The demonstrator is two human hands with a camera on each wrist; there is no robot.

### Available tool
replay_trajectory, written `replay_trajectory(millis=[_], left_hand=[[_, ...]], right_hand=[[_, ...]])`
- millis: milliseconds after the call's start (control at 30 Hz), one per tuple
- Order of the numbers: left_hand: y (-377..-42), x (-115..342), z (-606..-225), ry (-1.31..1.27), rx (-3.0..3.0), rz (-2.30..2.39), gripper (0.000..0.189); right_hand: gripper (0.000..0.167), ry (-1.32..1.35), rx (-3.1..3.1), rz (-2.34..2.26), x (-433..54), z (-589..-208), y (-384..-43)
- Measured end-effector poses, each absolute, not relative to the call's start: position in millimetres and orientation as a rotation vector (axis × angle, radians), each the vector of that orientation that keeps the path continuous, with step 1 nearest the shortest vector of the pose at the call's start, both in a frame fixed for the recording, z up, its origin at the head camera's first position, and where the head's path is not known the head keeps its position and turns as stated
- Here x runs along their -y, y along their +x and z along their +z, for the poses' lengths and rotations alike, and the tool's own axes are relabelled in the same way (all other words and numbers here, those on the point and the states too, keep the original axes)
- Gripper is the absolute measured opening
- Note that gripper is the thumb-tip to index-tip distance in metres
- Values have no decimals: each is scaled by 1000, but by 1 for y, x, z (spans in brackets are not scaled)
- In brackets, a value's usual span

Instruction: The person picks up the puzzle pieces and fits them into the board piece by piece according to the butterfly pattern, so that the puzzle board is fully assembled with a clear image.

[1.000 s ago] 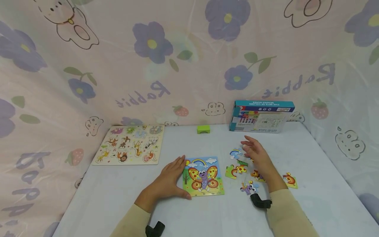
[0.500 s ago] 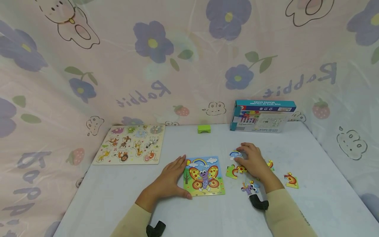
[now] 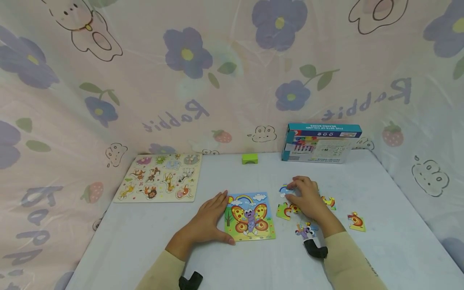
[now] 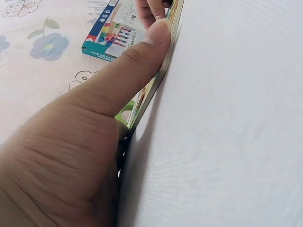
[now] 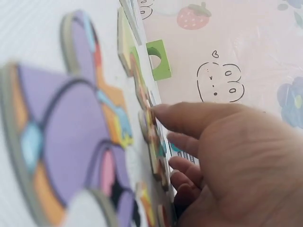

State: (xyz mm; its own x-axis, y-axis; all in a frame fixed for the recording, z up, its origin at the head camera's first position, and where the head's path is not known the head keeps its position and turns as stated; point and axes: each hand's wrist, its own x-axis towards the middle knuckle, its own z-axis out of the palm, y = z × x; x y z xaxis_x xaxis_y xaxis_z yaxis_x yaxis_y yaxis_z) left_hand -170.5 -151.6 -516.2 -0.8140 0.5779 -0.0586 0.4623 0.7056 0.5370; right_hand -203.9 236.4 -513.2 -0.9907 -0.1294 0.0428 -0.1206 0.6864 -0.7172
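So the right hand (image 3: 308,199) is down over a loose cluster of puzzle pieces, fingers bent, thumb apart from the fingertips. Can't tell whether it's actually pinching one; the palm hides too much. The rainbow piece (image 3: 284,191) is right at its fingertips, and the green corner piece (image 3: 282,211) lies just below its thumb. The left hand (image 3: 204,221) isn't gripping, just lying fairly flat with fingers and thumb along the left edge of the butterfly board (image 3: 250,217), which sits flat between the two hands.

My worry is the crowding: pieces look thin and some overlap, so a pick could drag a neighbour along or flip one over. The purple face piece (image 3: 306,230) is close to the right wrist (that black wrist mount (image 3: 315,249) looks like a snag waiting to happen). Pressing sideways with the left could also skid the board.

Farther out: a lone orange-swirl piece (image 3: 357,221) to the right, a green block (image 3: 249,158) and a teal box (image 3: 319,143) at the back.
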Motion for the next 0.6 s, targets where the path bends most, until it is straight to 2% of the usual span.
replay_trajectory(millis=[200, 467, 600], left_hand=[[-171, 151, -518, 837, -2695, 743, 145], [-171, 152, -518, 844, -2702, 742, 145], [-171, 152, -518, 842, -2705, 734, 144]], right_hand=[[58, -184, -2894, -1124, -233, -510, -202], [49, -120, -2847, -1309, -231, -511, -202], [36, -81, -2853, -1454, -231, -512, -201]])
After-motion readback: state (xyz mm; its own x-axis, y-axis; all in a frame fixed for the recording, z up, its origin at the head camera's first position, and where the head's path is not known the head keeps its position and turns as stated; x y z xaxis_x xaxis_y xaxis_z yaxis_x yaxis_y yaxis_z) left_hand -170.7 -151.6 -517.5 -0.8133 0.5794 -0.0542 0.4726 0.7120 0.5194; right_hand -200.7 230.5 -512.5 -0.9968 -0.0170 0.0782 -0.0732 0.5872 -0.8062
